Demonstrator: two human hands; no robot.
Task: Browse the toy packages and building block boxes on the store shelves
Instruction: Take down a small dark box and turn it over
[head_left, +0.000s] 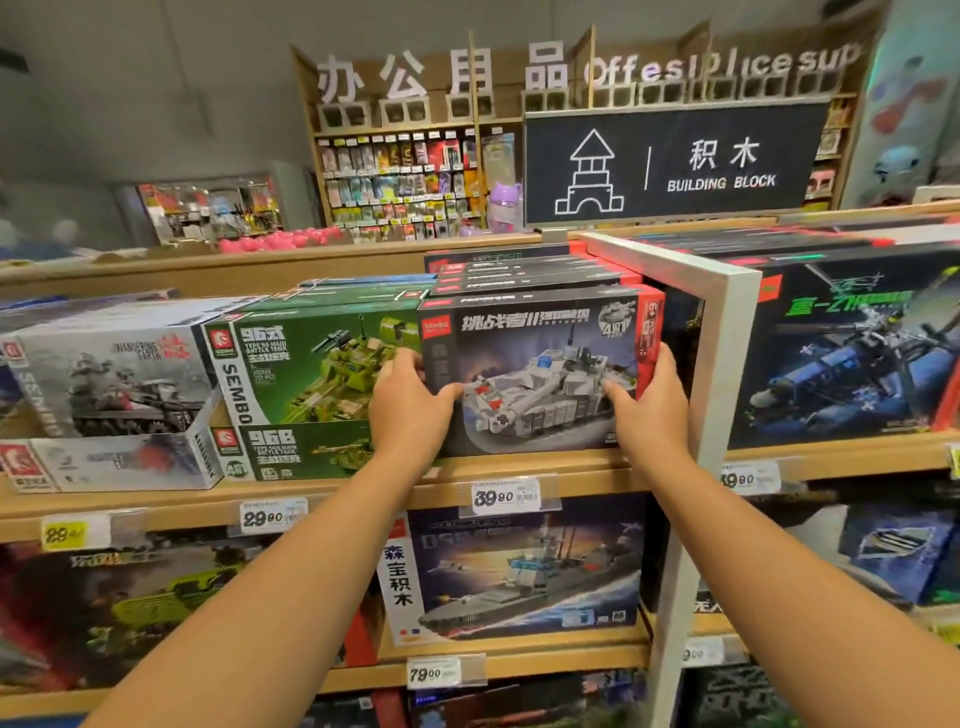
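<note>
Head view: grey tank box (540, 369) stands upright on the upper shelf (519, 470), clamped between both hands. Left hand (408, 397) grips its left edge, right hand (652, 400) its right edge, thumbs on the front face.

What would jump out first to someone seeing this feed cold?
Both hands, left and right, grip the sides of a grey tank box on the upper shelf, centre frame. Above it stands a black BUILDING BLOCK sign; below it, a yellow-lit warship box.
</note>
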